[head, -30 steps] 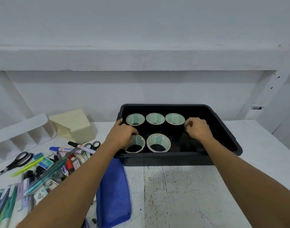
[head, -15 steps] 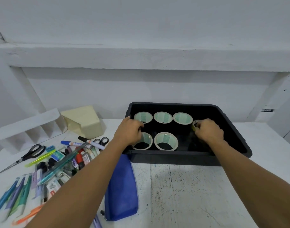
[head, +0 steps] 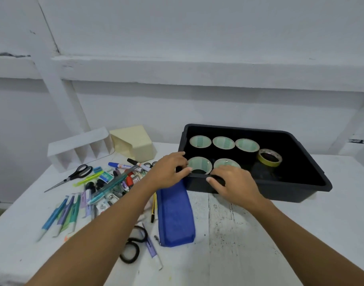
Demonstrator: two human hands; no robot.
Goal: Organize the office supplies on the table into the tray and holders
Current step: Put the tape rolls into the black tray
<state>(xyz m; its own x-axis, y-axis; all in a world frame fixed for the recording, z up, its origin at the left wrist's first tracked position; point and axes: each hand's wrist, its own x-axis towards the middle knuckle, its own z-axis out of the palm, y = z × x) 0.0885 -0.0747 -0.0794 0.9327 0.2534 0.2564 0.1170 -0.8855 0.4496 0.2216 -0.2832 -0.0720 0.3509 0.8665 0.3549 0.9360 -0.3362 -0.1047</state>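
A black tray stands at the right of the white table. Inside it several pale green tape rolls sit in two rows, and a yellow tape roll lies alone to their right. My left hand curls over the tray's front left corner, beside the near-left roll. Across the front rim lies my right hand, with its fingers wrapped over the edge and partly hiding the second near roll.
A white compartment holder and a cream holder stand at the back left. Pens, markers and small items lie piled left of my arm, with scissors, packaged pens, a blue pouch and black-handled scissors.
My right hand has let go of the yellow tape roll, which now lies in the tray, and has pulled back to the front rim. My left hand shifted to the tray's corner.
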